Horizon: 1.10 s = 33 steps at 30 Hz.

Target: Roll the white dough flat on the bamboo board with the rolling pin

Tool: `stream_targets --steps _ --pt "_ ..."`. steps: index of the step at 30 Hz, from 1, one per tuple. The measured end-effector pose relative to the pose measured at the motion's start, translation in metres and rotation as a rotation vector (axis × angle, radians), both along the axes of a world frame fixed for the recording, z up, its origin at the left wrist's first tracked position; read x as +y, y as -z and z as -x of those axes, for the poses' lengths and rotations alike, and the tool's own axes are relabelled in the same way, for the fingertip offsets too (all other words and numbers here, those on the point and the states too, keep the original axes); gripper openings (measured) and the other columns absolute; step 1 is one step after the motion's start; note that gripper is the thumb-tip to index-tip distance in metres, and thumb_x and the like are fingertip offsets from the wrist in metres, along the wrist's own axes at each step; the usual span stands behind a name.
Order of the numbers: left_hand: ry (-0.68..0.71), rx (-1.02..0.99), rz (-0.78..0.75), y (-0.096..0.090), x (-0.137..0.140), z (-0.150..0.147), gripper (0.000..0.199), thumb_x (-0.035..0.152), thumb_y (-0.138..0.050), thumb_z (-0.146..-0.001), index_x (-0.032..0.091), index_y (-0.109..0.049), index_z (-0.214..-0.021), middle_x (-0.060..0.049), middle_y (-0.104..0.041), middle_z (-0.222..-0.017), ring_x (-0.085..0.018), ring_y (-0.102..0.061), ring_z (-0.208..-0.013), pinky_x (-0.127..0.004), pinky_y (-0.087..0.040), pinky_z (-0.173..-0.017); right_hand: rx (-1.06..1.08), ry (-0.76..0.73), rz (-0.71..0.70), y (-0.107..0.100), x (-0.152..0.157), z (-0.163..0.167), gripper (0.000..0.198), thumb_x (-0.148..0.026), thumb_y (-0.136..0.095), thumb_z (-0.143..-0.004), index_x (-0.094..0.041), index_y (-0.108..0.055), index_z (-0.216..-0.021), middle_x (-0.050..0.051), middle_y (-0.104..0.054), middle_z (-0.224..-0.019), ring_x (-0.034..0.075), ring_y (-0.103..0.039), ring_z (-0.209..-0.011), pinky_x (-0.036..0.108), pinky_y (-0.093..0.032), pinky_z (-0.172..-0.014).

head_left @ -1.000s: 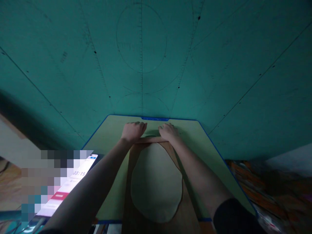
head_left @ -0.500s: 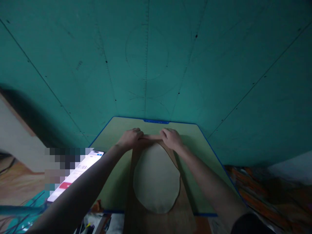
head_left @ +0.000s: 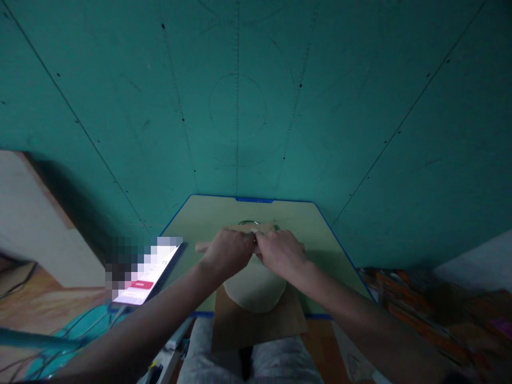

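Through my head camera I see the left hand (head_left: 236, 249) and the right hand (head_left: 282, 252) set close together, knuckles up, with the thumb sides almost meeting. Both have their fingers curled over a pale wooden rolling pin (head_left: 202, 247); one end of it sticks out past my left hand, while most of its middle is hidden beneath the fingers. I cannot tell how hard they press.

The pin lies crosswise over a thin, rounded sheet of pale cream dough (head_left: 256, 290). I have only the near part of that sheet in sight, since the hands and pin cover its far part. Under the dough is a flat, brown wooden board (head_left: 260, 326), its near end jutting past the table's edge above a pair of grey trouser legs (head_left: 256, 369). A thin metal ring (head_left: 248, 222) shows just beyond the hands.

The pale yellow-green tabletop (head_left: 212, 209) has a blue rim and stands against a teal wall (head_left: 240, 138) marked with dark lines and circles. To my left, a phone with a bright screen (head_left: 144, 285) lies beside the left forearm, partly pixelated. Farther left leans a white panel (head_left: 44, 229).
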<state>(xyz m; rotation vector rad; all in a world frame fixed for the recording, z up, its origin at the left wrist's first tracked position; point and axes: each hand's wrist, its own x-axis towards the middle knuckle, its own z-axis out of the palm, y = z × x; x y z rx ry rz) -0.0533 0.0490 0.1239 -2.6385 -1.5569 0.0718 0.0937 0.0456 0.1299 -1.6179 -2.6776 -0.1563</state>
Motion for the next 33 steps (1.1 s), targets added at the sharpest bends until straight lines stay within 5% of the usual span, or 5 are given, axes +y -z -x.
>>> stream_targets --steps 8,15,19,23,33 --pt "0.033 -0.051 0.203 0.042 -0.076 0.036 0.018 0.037 -0.058 -0.095 0.020 -0.063 -0.095 -0.007 -0.073 -0.080 -0.025 -0.072 -0.074 -0.030 -0.048 -0.059 -0.023 -0.097 0.167 0.049 -0.065 -0.031 0.020 -0.039 -0.068 -0.092 -0.023 -0.064 -0.103 0.006 -0.076 -0.087 0.027 -0.074 -0.081 0.031 -0.047 -0.064" --pt "-0.064 -0.202 0.000 0.070 -0.084 0.061 0.011 0.025 -0.060 -0.093 0.023 -0.065 -0.103 -0.009 -0.071 -0.107 -0.026 -0.067 -0.098 -0.038 -0.054 -0.080 0.190 -0.047 -0.020 0.079 -0.069 -0.038 0.021 -0.039 -0.064 -0.095 -0.022 -0.066 -0.106 0.012 -0.068 -0.116 0.028 -0.065 -0.108 0.038 -0.052 -0.087" --pt "-0.048 -0.257 -0.117 0.091 -0.079 0.061 0.025 0.031 -0.046 -0.100 0.022 -0.062 -0.118 -0.013 -0.066 -0.128 -0.028 -0.063 -0.115 -0.043 -0.053 -0.092 0.269 -0.130 -0.070 0.096 -0.058 -0.035 0.044 -0.036 -0.056 -0.099 -0.015 -0.056 -0.137 0.016 -0.054 -0.145 0.031 -0.044 -0.138 0.047 -0.037 -0.115" --pt "-0.065 -0.231 -0.202 0.094 -0.067 0.058 0.044 0.046 -0.040 -0.101 0.019 -0.058 -0.130 -0.018 -0.058 -0.141 -0.035 -0.052 -0.131 -0.050 -0.047 -0.101 0.256 -0.143 -0.005 0.101 -0.038 -0.030 0.059 -0.046 -0.052 -0.100 -0.012 -0.047 -0.148 0.018 -0.044 -0.155 0.031 -0.033 -0.147 0.051 -0.026 -0.121" --pt "-0.272 -0.185 -0.042 0.069 0.025 0.067 0.037 0.035 -0.037 -0.102 0.018 -0.070 -0.108 -0.014 -0.069 -0.116 -0.026 -0.066 -0.105 -0.037 -0.051 -0.087 0.193 0.012 0.062 0.087 0.057 0.004 0.057 -0.046 -0.040 -0.103 -0.014 -0.043 -0.151 0.020 -0.031 -0.161 0.032 -0.025 -0.150 0.052 -0.013 -0.122"
